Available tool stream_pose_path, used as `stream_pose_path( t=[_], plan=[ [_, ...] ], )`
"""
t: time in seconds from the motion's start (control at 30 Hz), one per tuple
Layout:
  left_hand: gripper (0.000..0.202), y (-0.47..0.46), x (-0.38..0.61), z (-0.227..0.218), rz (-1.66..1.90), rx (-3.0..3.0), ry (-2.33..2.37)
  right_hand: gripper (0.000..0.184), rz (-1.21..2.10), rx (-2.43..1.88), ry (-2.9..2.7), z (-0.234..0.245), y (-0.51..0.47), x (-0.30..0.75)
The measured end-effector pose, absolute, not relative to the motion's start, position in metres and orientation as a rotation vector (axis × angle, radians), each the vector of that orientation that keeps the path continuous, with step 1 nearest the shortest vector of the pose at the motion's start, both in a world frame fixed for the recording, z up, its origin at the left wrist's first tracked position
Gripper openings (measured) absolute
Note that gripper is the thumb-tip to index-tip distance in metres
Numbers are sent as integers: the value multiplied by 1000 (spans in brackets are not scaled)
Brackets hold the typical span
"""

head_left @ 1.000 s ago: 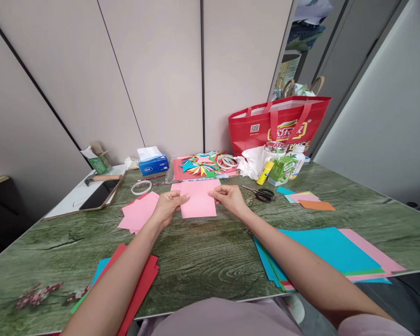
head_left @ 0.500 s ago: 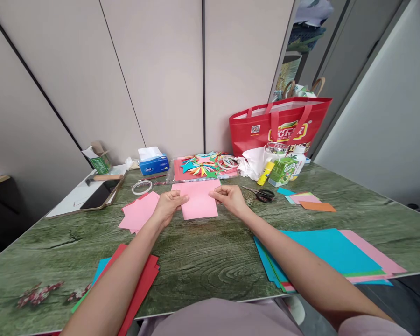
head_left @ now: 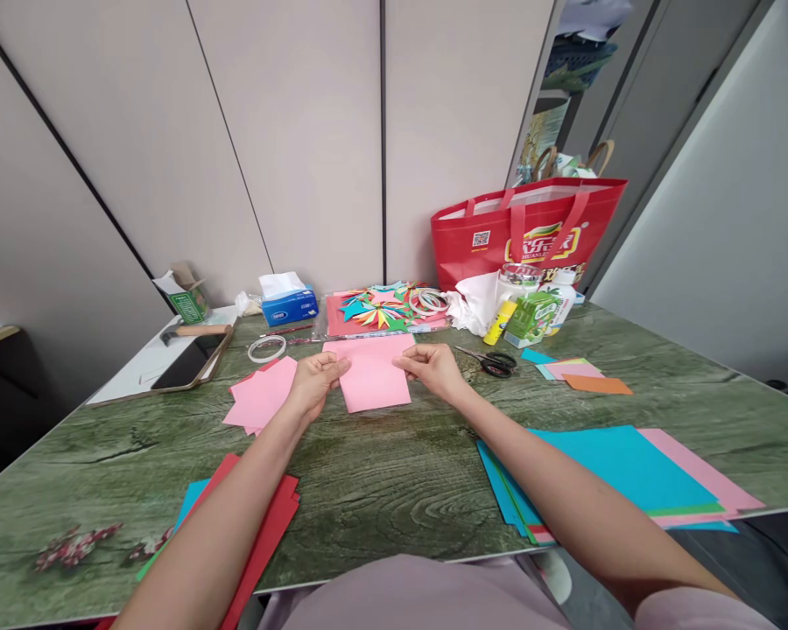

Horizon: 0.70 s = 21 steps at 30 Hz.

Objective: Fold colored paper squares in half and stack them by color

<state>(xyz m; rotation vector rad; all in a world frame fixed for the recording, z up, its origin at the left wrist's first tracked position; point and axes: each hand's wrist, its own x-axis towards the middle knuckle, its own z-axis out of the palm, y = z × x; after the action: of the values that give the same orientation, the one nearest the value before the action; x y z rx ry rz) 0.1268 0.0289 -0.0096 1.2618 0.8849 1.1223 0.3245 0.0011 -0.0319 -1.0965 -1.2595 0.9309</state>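
Observation:
Between my two hands is a square sheet of pink paper (head_left: 376, 374), held just above the table's middle. My left hand (head_left: 316, 382) pinches its left edge, thumb on top. On the right edge, my right hand (head_left: 428, 367) pinches it between thumb and fingers. Left of my left hand lie several pink paper pieces (head_left: 257, 398) with pointed corners, a bit of red showing under them. Black-handled scissors (head_left: 496, 362) rest to the right of my right hand. Behind the sheet, colourful folded paper pieces (head_left: 381, 306) lie on a red sheet in clear plastic.
Coloured paper stacks lie at the right (head_left: 610, 468) and under my left forearm (head_left: 277, 516). A tape roll (head_left: 267, 350), a tissue box (head_left: 290, 308), a phone (head_left: 187, 363), a hammer (head_left: 197, 331), a glue stick (head_left: 500, 323) and a red bag (head_left: 473, 254) stand or lie around. Small paper scraps (head_left: 597, 384) are at the right.
Both hands keep hold of the pink paper in nearly the same place. The view has shifted only slightly.

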Motion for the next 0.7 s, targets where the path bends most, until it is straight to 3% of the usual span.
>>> stream_pose_path(
  t=[0.7],
  plan=[
    [33,35,125,-16,1173,1233,893,30,972,-1110,-1284,-30,-1,322]
  ],
)
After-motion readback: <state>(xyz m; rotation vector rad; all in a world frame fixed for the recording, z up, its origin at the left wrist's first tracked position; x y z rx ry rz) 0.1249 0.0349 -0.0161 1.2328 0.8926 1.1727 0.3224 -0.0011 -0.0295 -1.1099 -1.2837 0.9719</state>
